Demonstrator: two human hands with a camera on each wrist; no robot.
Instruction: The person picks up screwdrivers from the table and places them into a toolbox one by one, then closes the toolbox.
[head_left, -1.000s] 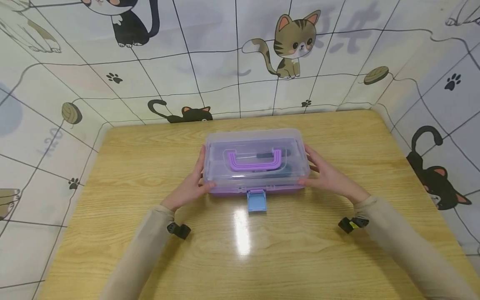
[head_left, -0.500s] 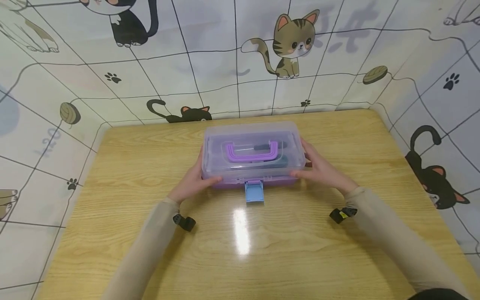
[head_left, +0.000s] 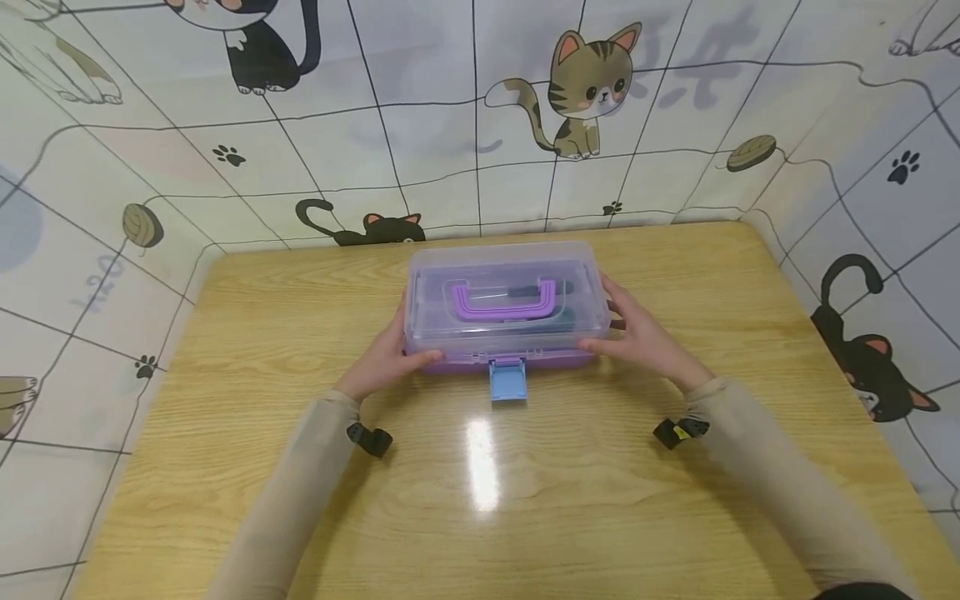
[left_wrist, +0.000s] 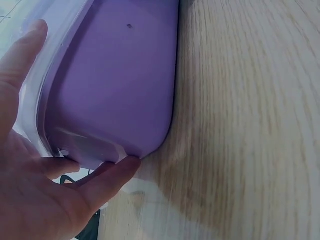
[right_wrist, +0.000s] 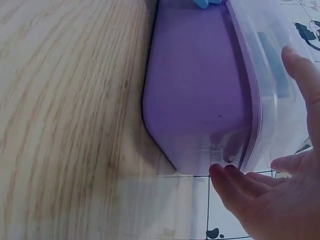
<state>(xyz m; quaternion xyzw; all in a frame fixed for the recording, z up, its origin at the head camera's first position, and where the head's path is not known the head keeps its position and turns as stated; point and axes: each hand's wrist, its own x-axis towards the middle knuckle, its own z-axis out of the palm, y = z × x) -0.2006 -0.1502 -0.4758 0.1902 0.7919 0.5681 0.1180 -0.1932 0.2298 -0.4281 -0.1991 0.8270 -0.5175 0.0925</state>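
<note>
Your left hand [head_left: 384, 364] and right hand [head_left: 640, 337] sit at the two short ends of the storage box [head_left: 504, 312], which rests on the wooden table [head_left: 525, 500] a little beyond its middle, toward the cat-patterned wall [head_left: 480, 117]. Each hand cups its end with fingers spread and only gently bent — thumbs laid along the front corners of the clear lid [head_left: 506, 267], the other fingers reaching round the end walls. In the left wrist view your palm [left_wrist: 30, 200] lies against the purple base [left_wrist: 115, 85] and the thumb touches its lower corner where it meets the table. In the right wrist view your fingers [right_wrist: 240, 182] touch the far corner of the base, with one finger up along the lid's edge. The box stands flat on the table — lid down, its purple handle [head_left: 504, 302] folded flat on top. The blue latch [head_left: 507, 381] at the front hangs open, pointing toward you
</note>
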